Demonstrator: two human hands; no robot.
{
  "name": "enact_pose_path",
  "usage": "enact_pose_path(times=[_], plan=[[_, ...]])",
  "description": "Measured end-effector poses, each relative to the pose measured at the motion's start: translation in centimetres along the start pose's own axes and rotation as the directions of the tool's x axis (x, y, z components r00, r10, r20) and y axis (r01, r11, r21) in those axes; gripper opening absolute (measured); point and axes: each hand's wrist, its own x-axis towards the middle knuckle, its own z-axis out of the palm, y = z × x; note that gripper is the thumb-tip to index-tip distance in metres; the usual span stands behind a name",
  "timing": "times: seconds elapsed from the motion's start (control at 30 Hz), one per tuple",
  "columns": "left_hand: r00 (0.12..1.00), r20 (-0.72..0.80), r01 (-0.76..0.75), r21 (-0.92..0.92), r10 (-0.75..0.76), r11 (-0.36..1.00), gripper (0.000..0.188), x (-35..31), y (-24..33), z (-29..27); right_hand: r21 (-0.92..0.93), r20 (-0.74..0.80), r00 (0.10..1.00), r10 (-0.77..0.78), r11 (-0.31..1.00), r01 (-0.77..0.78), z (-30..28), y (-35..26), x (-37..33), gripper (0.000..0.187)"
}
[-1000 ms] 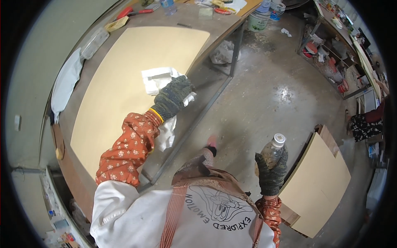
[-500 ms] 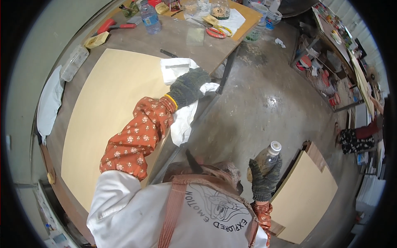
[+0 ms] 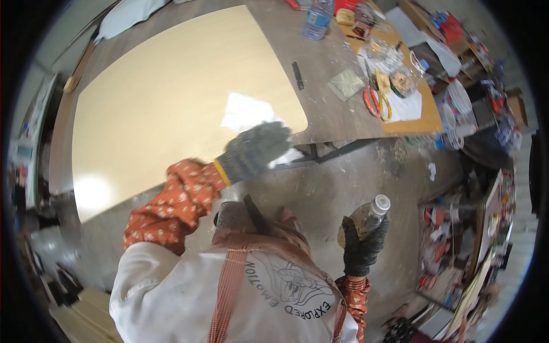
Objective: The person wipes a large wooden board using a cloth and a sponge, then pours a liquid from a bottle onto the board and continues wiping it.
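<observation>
In a dark knitted glove with a yellow cuff, my left hand (image 3: 256,150) is closed on a white cloth (image 3: 245,111). The hand is slightly blurred, and cloth sticks out on both sides of it. Both are over the near right edge of a pale, cream-coloured board (image 3: 166,94) lying on the table. Away from the table on the right, my right hand (image 3: 363,252), also gloved, grips a clear bottle (image 3: 373,216) with a white cap. The bottle is upright or slightly tilted, its lower part hidden by the glove.
On the brown tabletop (image 3: 320,114) lie a small square block (image 3: 346,84), a black strip (image 3: 298,76) and red-and-yellow-handled scissors (image 3: 377,104). A water bottle (image 3: 318,20) stands behind them. Buckets (image 3: 457,106) sit past the table's right end; a cluttered shelf (image 3: 452,246) stands at right.
My view has turned, so the table and board now lie more crosswise ahead. My left hand still holds the cloth near the board's edge; my right hand keeps the bottle.
</observation>
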Motion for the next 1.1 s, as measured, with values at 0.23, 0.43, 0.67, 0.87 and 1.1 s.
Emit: enact_pose_path(times=[0.23, 0.43, 0.67, 0.87, 1.1], plan=[[0.956, -0.109, 0.271, 0.682, -0.272, 0.679, 0.050, -9.8, 4.1, -5.6, 0.210, 0.198, 0.957, -0.214, 0.962, 0.171, 1.8, 5.6, 9.5, 0.076], [0.677, -0.595, 0.728, 0.628, -0.433, 0.276, 0.051, -21.0, 7.5, -10.6, 0.290, 0.318, 0.868, -0.382, 0.910, 0.295, 4.5, 5.5, 13.1, 0.079], [-0.195, -0.803, 0.953, -0.020, -0.563, -0.302, 0.026, -34.1, 14.6, -7.6, 0.283, 0.265, 0.840, -0.474, 0.871, 0.403, 8.1, 3.1, 19.8, 0.076], [-0.761, -0.398, 0.351, -0.917, -0.513, 0.191, 0.040, -54.9, 22.1, -1.1, 0.326, 0.085, 0.927, -0.366, 0.889, 0.321, 12.1, 0.7, 27.6, 0.076], [-0.397, -0.847, 0.687, -0.530, -0.354, 0.498, 0.030, -41.2, 16.8, -9.3, 0.359, -0.136, 0.972, -0.190, 0.905, 0.227, 18.0, 0.4, 39.5, 0.076]])
